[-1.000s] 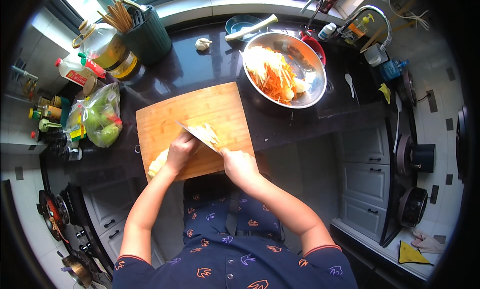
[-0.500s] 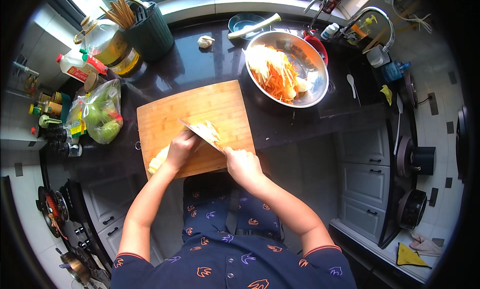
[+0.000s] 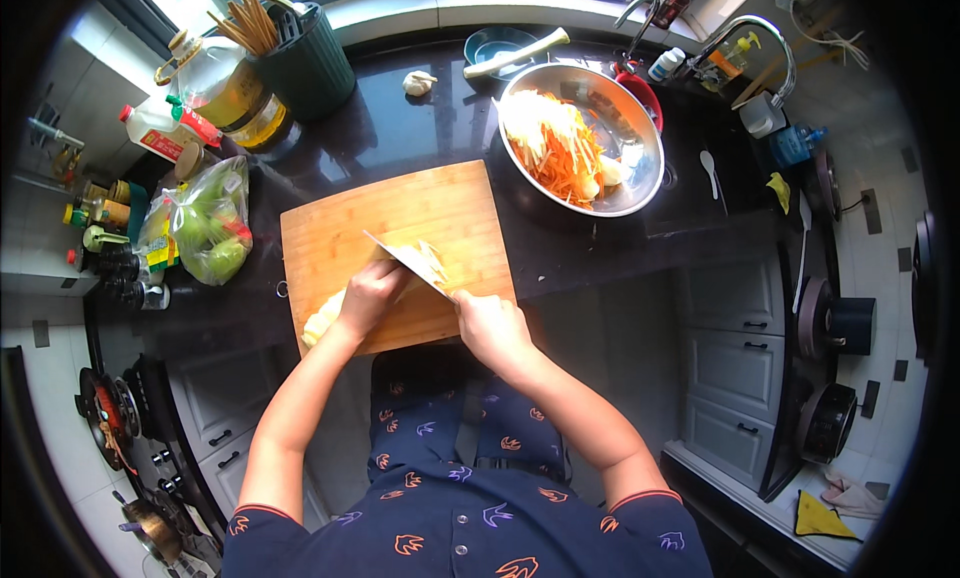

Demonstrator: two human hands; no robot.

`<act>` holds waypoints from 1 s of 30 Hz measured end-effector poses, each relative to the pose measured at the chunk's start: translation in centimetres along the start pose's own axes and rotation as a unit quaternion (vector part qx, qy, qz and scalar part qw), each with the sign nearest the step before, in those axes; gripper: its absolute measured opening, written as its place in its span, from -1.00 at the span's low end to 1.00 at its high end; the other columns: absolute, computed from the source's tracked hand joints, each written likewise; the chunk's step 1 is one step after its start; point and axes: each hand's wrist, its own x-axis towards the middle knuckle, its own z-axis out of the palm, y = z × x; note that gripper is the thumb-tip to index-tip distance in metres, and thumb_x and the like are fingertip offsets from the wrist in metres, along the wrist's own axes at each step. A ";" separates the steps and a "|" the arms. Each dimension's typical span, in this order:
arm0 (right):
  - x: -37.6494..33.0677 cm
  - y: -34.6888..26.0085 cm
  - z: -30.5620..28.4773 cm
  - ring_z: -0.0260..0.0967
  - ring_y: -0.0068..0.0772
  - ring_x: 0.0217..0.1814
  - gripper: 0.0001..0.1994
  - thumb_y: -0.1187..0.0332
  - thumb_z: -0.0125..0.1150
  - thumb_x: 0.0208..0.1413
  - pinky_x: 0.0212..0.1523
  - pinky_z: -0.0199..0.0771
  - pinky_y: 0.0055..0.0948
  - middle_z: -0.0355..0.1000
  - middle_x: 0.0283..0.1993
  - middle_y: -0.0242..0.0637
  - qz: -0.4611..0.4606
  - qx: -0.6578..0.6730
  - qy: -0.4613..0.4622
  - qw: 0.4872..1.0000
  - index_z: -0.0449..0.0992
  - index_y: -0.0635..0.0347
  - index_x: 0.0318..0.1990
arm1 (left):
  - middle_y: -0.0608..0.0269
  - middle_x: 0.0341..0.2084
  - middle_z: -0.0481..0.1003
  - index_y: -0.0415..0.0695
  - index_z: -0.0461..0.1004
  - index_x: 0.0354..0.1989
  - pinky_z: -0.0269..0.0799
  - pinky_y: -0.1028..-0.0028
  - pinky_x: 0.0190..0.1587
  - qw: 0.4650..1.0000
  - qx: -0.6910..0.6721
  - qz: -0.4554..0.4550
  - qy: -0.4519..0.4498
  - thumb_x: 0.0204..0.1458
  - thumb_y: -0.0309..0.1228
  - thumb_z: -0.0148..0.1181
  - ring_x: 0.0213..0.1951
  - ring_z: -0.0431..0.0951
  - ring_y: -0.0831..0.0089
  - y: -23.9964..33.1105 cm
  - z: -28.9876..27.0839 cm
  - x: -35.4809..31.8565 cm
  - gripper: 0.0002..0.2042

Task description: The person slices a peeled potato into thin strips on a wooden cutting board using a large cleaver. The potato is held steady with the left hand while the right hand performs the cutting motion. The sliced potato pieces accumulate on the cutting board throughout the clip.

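Observation:
On a wooden cutting board [image 3: 400, 203], my left hand [image 3: 368, 296] curls its fingers down on a pale, peeled vegetable, mostly hidden beneath it. My right hand [image 3: 492, 326] grips the handle of a kitchen knife [image 3: 412, 262], whose wide blade slants across the board close against my left fingertips. Thin pale shreds [image 3: 435, 262] lie to the right of the blade. More of the pale vegetable [image 3: 323, 320] rests at the board's lower left, beside my left wrist. I cannot tell its kind for sure.
A steel bowl [image 3: 652, 168] with carrot shreds [image 3: 560, 163] and pale shreds stands at the right. Behind the board are a garlic bulb [image 3: 419, 83] and a peeler-like pale stick [image 3: 516, 55] across a blue dish. Bagged green produce [image 3: 212, 228], an oil jug [image 3: 225, 93] and a chopstick holder [image 3: 312, 68] stand left.
The whole view has shifted slightly. My hands, the knife and the board keep nearly the same places relative to each other.

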 end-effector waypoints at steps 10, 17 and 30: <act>0.0 -0.3 0.2 0.55 0.20 -0.37 -0.84 0.38 0.04 0.26 -0.31 0.58 0.05 0.54 -0.43 0.11 0.007 -0.002 -0.017 1.000 0.52 0.21 -0.15 | 0.19 -0.40 0.57 -0.16 0.63 -0.30 0.58 0.28 -0.29 0.999 -0.015 0.008 0.029 -0.10 -0.56 0.38 -0.33 0.61 0.18 -0.2 0.7 -0.3 -0.84; 0.3 -0.6 -0.7 0.56 0.20 -0.39 -0.86 0.41 0.03 0.23 -0.34 0.58 0.06 0.53 -0.46 0.11 -0.019 0.010 0.005 1.000 0.50 0.22 -0.19 | 0.19 -0.39 0.58 -0.16 0.63 -0.28 0.58 0.28 -0.29 1.000 -0.016 0.000 0.019 -0.11 -0.57 0.39 -0.34 0.60 0.17 -0.6 0.8 -0.8 -0.82; 0.4 -0.7 -0.4 0.54 0.24 -0.37 -0.85 0.38 0.02 0.27 -0.32 0.56 0.09 0.52 -0.46 0.12 -0.014 0.020 0.008 1.000 0.50 0.22 -0.18 | 0.19 -0.37 0.58 -0.16 0.63 -0.25 0.58 0.30 -0.27 1.000 -0.002 -0.003 0.001 -0.12 -0.56 0.40 -0.32 0.60 0.17 -1.0 1.1 -1.2 -0.78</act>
